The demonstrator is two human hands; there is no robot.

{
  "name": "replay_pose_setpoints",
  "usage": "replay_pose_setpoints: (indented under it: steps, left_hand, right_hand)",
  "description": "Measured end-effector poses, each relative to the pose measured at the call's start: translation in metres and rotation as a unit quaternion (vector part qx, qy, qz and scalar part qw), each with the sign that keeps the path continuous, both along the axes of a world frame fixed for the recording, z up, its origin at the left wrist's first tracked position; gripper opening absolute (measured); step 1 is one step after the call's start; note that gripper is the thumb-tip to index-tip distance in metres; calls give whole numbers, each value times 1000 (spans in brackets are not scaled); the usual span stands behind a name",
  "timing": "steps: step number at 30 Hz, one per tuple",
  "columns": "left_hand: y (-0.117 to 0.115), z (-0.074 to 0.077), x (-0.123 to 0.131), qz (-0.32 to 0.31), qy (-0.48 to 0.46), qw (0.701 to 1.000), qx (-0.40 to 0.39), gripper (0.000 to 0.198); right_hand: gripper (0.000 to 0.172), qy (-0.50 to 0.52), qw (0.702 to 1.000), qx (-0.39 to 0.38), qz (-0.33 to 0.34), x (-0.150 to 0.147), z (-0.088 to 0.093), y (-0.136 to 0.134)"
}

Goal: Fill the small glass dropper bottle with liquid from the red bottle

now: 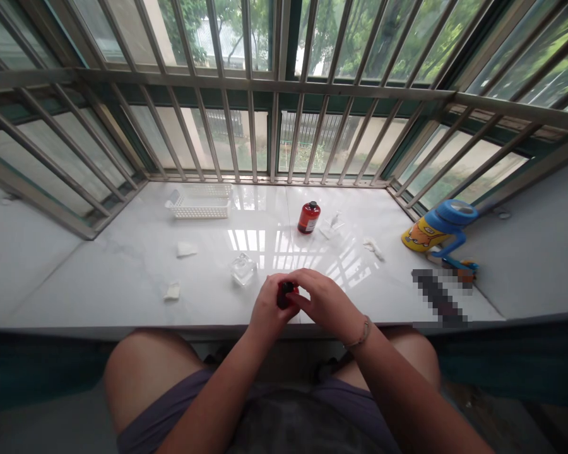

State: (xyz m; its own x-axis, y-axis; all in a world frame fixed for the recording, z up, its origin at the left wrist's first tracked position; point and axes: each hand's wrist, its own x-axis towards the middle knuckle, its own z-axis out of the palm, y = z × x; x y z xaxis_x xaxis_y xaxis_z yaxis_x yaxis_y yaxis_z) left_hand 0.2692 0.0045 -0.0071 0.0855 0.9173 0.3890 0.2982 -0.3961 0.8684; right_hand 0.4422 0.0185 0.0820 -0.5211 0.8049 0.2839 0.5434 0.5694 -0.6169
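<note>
Both my hands meet just above the front edge of a white marble windowsill (pixel 123 284). Between them, my left hand (pixel 272 308) and my right hand (pixel 325 302) grip a small dark object with red showing at its base (pixel 285 294), perhaps a little bottle; the fingers hide most of it. A red bottle with a black cap (pixel 308 217) stands farther back on the sill. A clear glass cube (pixel 243 269) sits just beyond my left hand. A beaded bracelet (pixel 361 332) circles my right wrist.
A white plastic basket (pixel 199 205) stands at the back left. Scraps of white paper or tissue (pixel 186 250) lie about the sill. A blue-and-yellow cup (pixel 438 226) lies at the right, beside a pixelated patch (pixel 438 296). Metal window bars (pixel 265 94) close off the back.
</note>
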Motion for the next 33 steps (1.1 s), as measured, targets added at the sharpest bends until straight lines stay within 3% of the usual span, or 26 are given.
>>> replay_pose_setpoints:
  steps: [4,8,13,17,22,26,30,33]
  left_hand:
    - [1,-2,0,-1,-3,1000,17,46]
    - [0,-4,-1,0,1,1000,10,47]
    - [0,-8,-2,0,-8,1000,-7,56]
    - [1,-12,-2,4,-3,1000,-1,60]
    - [1,-12,-2,9,2,1000,-3,63]
    - [1,-10,-2,9,10,1000,1,58]
    - [0,-10,-2,19,14,1000,-1,60]
    - [0,-9,-2,15,15,1000,-3,59]
  right_hand:
    - [39,-5,1000,-3,13,-2,0,-1]
    - [38,8,1000,-1,-27,-4,-6,-5]
    - [48,74,993,-18,-91,-3,-19,-16]
    - [54,133,986,-61,-85,-1,-29,-24]
    - [34,149,977,-56,-140,1,-35,-29]
    - [48,164,979,-65,-100,-1,-36,-30]
    - [30,142,977,-54,-148,-2,-36,-31]
    - [35,161,975,-58,-141,-3,-37,-32]
